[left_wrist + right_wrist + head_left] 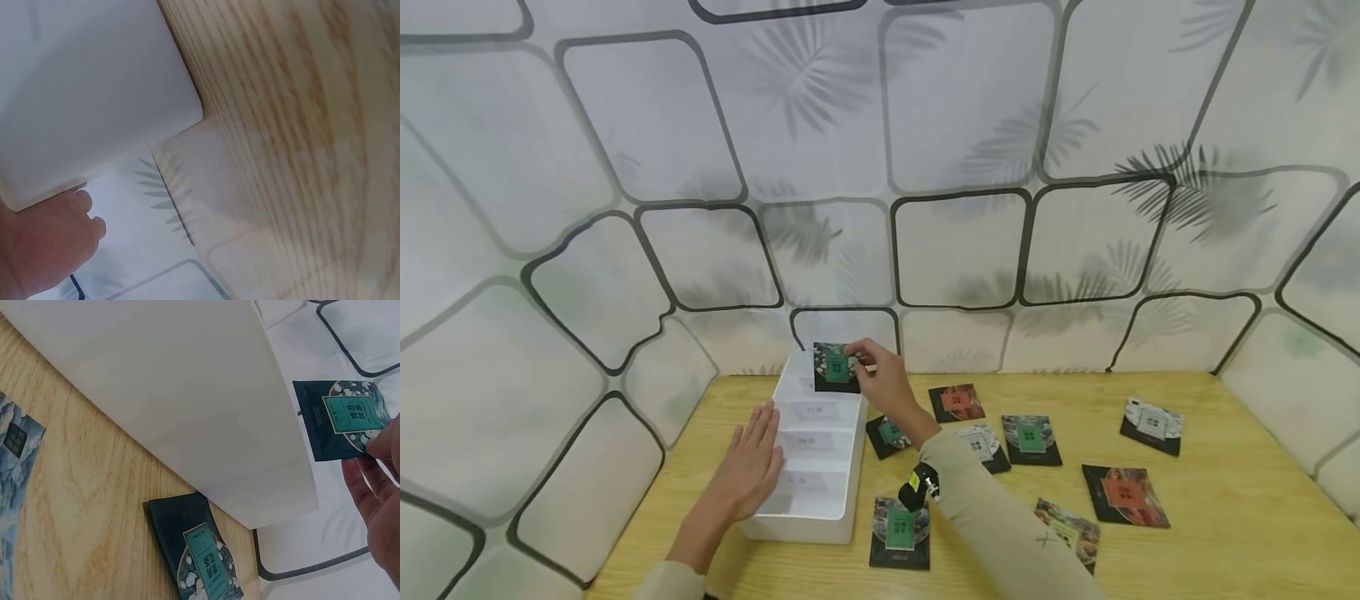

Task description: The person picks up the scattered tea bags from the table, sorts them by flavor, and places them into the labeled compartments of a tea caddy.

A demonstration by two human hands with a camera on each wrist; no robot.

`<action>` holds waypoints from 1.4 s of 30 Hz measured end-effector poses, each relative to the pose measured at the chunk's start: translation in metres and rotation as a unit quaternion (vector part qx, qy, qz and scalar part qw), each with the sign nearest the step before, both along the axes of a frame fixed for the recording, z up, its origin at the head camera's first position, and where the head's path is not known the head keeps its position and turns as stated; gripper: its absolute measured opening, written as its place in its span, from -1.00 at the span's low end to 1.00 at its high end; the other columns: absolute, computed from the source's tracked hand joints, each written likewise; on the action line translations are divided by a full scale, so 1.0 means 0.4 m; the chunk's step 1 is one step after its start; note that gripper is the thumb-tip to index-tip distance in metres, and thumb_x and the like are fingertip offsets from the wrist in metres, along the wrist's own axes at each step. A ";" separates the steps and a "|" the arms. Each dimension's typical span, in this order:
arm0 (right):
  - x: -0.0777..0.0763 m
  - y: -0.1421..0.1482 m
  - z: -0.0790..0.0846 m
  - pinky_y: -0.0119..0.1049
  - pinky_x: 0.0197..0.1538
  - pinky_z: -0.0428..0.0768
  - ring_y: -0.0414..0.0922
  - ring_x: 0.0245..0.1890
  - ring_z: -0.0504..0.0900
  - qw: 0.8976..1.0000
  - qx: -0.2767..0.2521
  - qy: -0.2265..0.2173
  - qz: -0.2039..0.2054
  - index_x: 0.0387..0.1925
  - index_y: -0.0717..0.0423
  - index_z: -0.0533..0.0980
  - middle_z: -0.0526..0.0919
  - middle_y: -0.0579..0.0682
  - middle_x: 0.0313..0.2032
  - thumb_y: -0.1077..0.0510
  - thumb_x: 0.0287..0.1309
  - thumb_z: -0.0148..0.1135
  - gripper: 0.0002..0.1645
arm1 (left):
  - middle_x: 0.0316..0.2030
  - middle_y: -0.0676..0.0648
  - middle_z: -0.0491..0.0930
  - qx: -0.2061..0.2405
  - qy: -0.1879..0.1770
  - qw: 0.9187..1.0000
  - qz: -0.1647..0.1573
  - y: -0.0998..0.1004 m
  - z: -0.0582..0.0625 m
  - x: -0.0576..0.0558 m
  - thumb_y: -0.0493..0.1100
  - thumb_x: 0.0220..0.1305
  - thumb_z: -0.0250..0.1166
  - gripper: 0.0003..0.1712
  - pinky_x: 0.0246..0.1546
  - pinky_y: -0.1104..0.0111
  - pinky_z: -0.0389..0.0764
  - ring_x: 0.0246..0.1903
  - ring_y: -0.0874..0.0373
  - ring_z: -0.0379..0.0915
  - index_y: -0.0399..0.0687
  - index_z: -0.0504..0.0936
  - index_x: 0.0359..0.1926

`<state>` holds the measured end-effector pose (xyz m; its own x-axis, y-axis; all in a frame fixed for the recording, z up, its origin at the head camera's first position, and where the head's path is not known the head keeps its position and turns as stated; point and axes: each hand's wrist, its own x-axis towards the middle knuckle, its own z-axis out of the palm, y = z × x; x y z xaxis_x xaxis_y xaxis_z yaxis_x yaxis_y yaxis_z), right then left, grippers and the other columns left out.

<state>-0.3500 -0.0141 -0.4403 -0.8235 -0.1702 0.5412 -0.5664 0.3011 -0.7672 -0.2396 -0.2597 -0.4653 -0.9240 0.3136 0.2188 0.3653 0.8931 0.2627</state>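
My right hand [886, 385] pinches a dark sachet with a green label [835, 371] by its edge, over the far end of a white divided box [797, 529]. In the right wrist view that held sachet [315, 425] hangs beyond the box's wall, thumb on its front and fingers behind. My left hand [751, 462] lies along the box's left rim with its fingers straight. Its grip is partly hidden in the left wrist view, behind the box wall [100, 94]. A similar sachet [194, 550] lies on the table beside the box.
On the wooden table [1232, 508], right of the box, lie several sachets: a green-labelled one [898, 533] near the front, another green one [1032, 439], red ones [1125, 495], and white ones [1152, 425]. A patterned cloth wall [958, 250] stands behind.
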 end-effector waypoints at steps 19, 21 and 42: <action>0.008 0.005 -0.046 -0.21 -0.05 0.71 -0.05 -0.04 0.71 1.000 0.012 -0.005 0.028 -0.02 0.15 0.64 0.73 0.04 -0.04 0.45 0.31 0.20 -0.70 | 0.55 -0.41 0.01 0.019 0.019 1.000 -0.010 -0.004 -0.012 -0.009 -0.20 0.57 -0.11 -0.35 0.42 -0.31 -0.01 0.54 -0.37 -0.15 -0.54 0.10 0.51; 0.010 0.009 -0.047 -0.17 0.00 0.70 -0.04 -0.01 0.69 0.999 0.010 -0.011 0.038 -0.01 0.15 0.63 0.72 0.06 -0.04 0.45 0.33 0.18 -0.71 | 0.55 -0.41 0.01 0.017 0.018 1.000 -0.009 -0.002 -0.008 -0.006 -0.20 0.57 -0.10 -0.35 0.44 -0.30 -0.02 0.54 -0.37 -0.14 -0.54 0.10 0.51; 0.042 0.065 -0.074 -0.07 0.08 0.67 -0.05 0.00 0.66 0.999 0.002 -0.049 0.023 0.07 0.24 0.60 0.70 0.12 0.00 0.32 0.38 0.23 -0.74 | 0.57 -0.37 -0.03 0.013 0.009 1.000 -0.003 -0.001 -0.012 -0.003 -0.21 0.58 -0.13 -0.35 0.46 -0.27 -0.05 0.55 -0.35 -0.16 -0.53 0.07 0.52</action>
